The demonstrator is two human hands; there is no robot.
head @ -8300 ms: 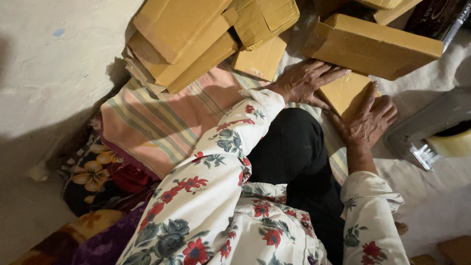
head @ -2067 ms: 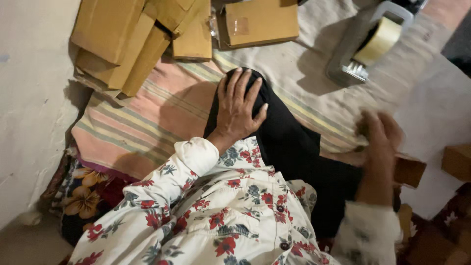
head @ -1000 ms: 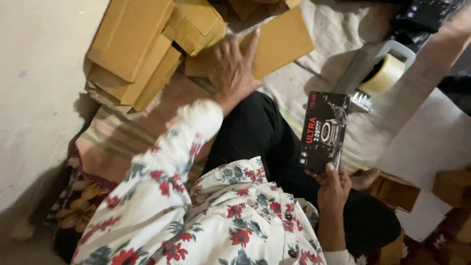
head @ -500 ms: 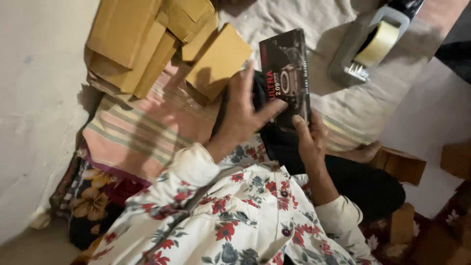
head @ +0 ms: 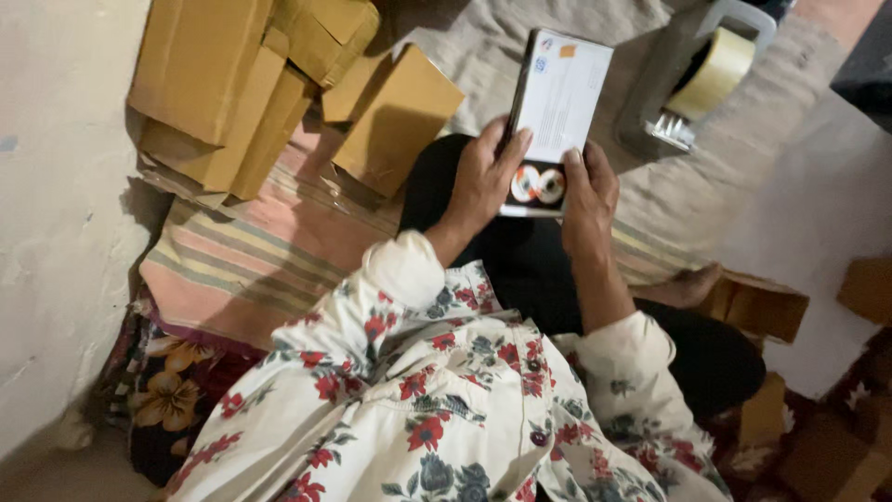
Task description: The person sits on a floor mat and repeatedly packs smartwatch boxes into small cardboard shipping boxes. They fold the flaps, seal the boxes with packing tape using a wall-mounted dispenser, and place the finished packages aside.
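Observation:
Both hands hold a flat product box (head: 556, 110) up above my lap, its white printed side facing me with a dark strip and two round pictures at the near end. My left hand (head: 484, 177) grips its left edge, thumb on the face. My right hand (head: 587, 191) holds the lower right corner. A brown cardboard box (head: 398, 119) lies just left of the hands on the striped cloth (head: 251, 260).
A pile of flat brown cardboard boxes (head: 232, 84) leans by the pale wall (head: 56, 204) at upper left. A tape dispenser (head: 701, 79) with a roll of tape sits on grey cloth at upper right. More small cardboard boxes (head: 757, 307) lie at right.
The product box has been turned over: its dark printed side showed half a second ago, its white side shows now. My left hand left the cardboard boxes and joined my right hand on it.

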